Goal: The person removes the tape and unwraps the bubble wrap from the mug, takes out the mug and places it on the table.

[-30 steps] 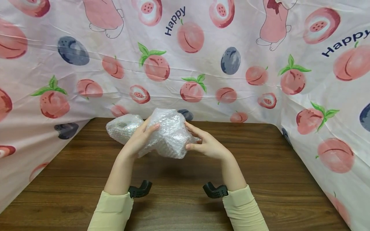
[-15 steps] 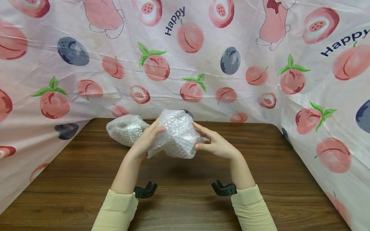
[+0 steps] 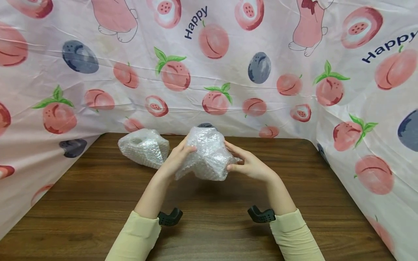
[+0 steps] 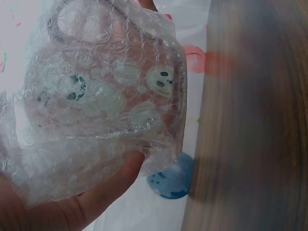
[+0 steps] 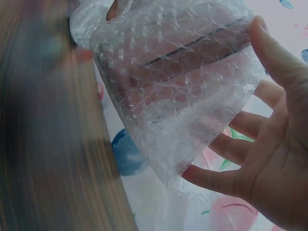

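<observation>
Between my two hands is a bubble-wrapped package (image 3: 209, 154), held above the wooden table. Through the clear wrap in the left wrist view, a pinkish item (image 4: 161, 79) shows pale cartoon faces; its kind is hard to tell. My left hand (image 3: 177, 157) grips the package's left side, thumb on the near face. On the opposite side, my right hand (image 3: 249, 165) holds it with thumb and spread fingers. The right wrist view shows dark straight lines under the wrap (image 5: 183, 77). Some fingers are hidden behind the package.
A second bubble-wrapped bundle (image 3: 143, 146) lies at the back left of the brown wooden table (image 3: 202, 221). Fabric printed with peaches (image 3: 261, 119) hangs along the back and both sides. A black wrist mount (image 3: 170, 217) sits on each forearm.
Both hands have carried the package to the right and slightly down, and a gap has opened between it and the second bundle. That bundle stays in place.
</observation>
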`<state>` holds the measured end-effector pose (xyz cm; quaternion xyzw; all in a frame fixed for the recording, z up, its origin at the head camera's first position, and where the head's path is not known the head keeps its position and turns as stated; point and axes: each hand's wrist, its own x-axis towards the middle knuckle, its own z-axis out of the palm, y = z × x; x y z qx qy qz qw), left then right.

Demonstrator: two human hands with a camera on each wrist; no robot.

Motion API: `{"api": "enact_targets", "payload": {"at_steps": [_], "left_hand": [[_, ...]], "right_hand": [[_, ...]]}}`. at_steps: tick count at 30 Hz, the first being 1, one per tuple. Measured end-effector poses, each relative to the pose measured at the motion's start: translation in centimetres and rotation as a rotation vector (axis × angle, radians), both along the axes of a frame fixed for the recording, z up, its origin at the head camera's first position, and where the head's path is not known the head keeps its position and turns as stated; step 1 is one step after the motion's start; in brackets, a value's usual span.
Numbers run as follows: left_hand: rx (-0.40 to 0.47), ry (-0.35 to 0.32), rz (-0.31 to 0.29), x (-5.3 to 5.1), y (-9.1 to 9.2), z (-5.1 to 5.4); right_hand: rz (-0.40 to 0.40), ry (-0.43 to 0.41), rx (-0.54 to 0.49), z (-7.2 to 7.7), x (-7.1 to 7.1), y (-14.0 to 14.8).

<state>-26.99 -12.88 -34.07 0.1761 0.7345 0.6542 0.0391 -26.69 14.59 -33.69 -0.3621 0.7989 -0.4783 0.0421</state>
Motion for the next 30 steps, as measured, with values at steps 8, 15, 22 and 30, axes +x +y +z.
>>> {"api": "enact_targets", "payload": {"at_steps": [8, 15, 22, 30], "left_hand": [[-0.003, -0.013, 0.015, -0.4, 1.3, -0.8], [-0.018, -0.006, -0.008, -0.9, 2.5, -1.7], [-0.027, -0.05, -0.011, -1.4, 3.4, -2.4], [-0.012, -0.125, -0.047, 0.2, 4.1, -0.6]], "right_hand": [[-0.031, -0.007, 0.02, -0.3, 0.2, 1.2], [-0.053, -0.019, 0.016, -1.0, 0.4, 2.3], [-0.06, -0.033, 0.014, -1.8, 0.3, 3.4], [-0.056, -0.042, 0.018, -2.4, 0.3, 4.2]]}}
